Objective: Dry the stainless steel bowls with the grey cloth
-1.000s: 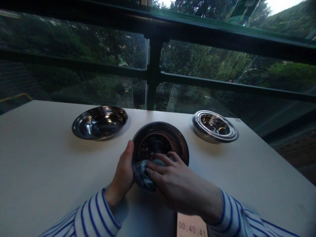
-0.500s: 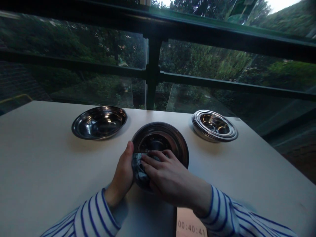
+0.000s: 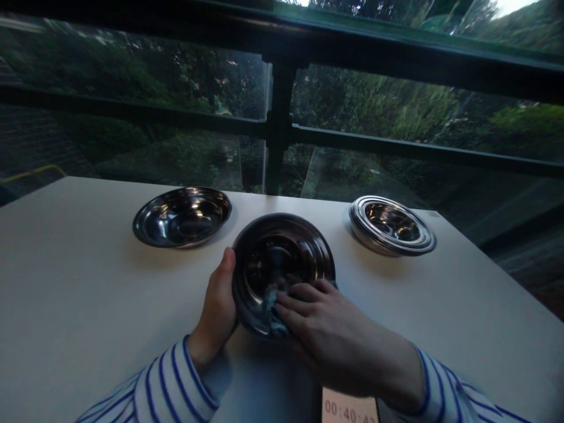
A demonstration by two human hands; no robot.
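Observation:
A shiny metal bowl (image 3: 282, 258) is tilted towards me above the white table. My left hand (image 3: 215, 308) grips its left rim, thumb on the outer edge and the other fingers hidden beneath. Inside the near right part of the bowl, my right hand (image 3: 326, 329) presses a crumpled bluish patterned cloth (image 3: 275, 314) against the wall. Its fingers are bent over the cloth and cover much of it.
Another wide metal bowl (image 3: 183, 220) rests at the back left of the white table (image 3: 88, 282). Several nested metal bowls (image 3: 392, 229) stand at the back right. A phone (image 3: 350, 405) showing a timer lies at the near edge, partly under my right arm. Windows rise behind the table.
My right hand has slid the cloth from the bowl's left inner side to its near right side. My left hand keeps its hold on the rim. The view has shifted slightly.

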